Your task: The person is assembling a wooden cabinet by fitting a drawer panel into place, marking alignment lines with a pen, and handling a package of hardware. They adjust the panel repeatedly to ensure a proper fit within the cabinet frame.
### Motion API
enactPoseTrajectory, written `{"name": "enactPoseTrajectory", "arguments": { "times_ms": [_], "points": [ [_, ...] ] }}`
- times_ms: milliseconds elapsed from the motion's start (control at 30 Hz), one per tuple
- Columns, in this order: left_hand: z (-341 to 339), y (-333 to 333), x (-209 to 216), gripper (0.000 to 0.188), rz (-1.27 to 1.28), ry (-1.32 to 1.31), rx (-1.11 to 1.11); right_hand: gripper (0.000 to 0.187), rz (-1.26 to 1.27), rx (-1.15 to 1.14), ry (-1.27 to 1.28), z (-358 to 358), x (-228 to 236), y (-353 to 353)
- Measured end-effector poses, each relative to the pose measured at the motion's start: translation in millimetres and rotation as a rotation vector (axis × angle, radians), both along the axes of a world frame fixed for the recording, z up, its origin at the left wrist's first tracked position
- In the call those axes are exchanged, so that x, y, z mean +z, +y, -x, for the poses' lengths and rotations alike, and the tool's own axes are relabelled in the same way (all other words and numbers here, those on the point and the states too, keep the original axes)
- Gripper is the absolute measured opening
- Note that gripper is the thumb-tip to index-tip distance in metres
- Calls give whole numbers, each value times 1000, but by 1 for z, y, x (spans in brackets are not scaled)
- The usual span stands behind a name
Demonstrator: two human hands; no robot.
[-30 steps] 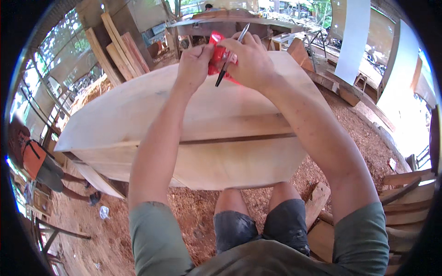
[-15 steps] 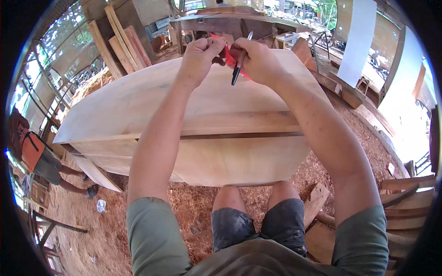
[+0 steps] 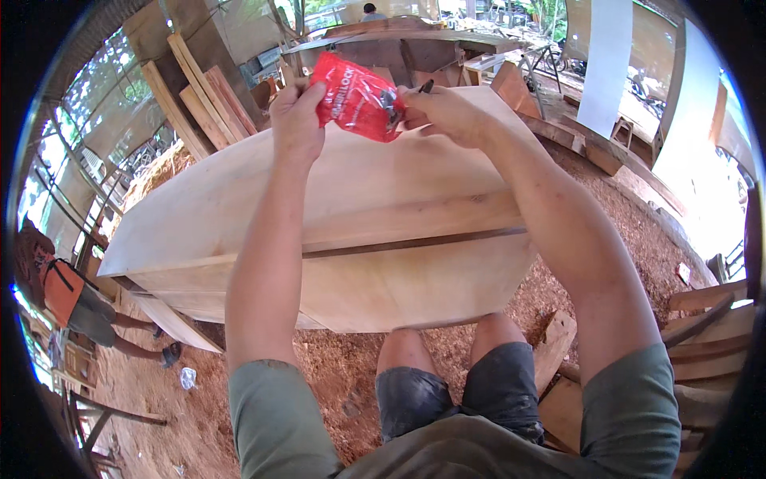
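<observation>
My left hand [image 3: 297,118] and my right hand [image 3: 440,112] both grip a small red plastic packet [image 3: 355,97], raised above a large pale wooden cabinet panel [image 3: 359,215]. The left hand pinches the packet's left edge; the right pinches its right edge. A dark pen-like tool [image 3: 425,85] also sticks out of my right hand's fingers. Below the panel, my knees in dark shorts [image 3: 455,391] show over the sawdust floor.
Reddish sawdust [image 3: 335,375] covers the ground. Planks [image 3: 203,96] lean at the back left. Another person in an orange top [image 3: 68,295] stands at the far left. Wooden offcuts [image 3: 558,359] and stacked boards [image 3: 710,335] lie to the right. A white panel [image 3: 602,56] stands at the back right.
Both hands have lifted the red packet up off the panel and spread it between them; the view has tilted slightly.
</observation>
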State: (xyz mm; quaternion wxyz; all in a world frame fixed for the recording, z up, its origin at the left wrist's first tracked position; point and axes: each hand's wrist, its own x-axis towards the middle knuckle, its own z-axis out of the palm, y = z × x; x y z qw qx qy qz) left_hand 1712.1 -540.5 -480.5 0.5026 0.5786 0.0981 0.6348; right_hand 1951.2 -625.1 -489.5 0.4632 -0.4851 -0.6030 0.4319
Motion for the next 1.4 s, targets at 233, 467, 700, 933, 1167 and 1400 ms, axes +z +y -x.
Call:
{"name": "enactPoseTrajectory", "arguments": {
  "times_ms": [233, 467, 700, 933, 1167, 1400],
  "points": [
    [13, -1, 17, 10, 166, -282, -103, 42, -146, 188, 348, 6, -1, -15],
    [9, 5, 9, 10, 148, -187, 94, 23, -383, -224, 102, 13, 6, -6],
    [5, 3, -2, 22, -518, 541, 1107, 22, -548, -323, 96, 1, -1, -1],
    [-30, -38, -3, 25, -722, 519, 476, 21, -630, -319, -182, 13, 7, -21],
    [-31, -55, -2, 26, -508, 453, 126, 23, -673, 38, 127, 23, 10, -32],
    [-16, -40, -1, 22, -387, 424, 4, 27, -673, 21, 63, 26, 7, -26]
  ]
}}
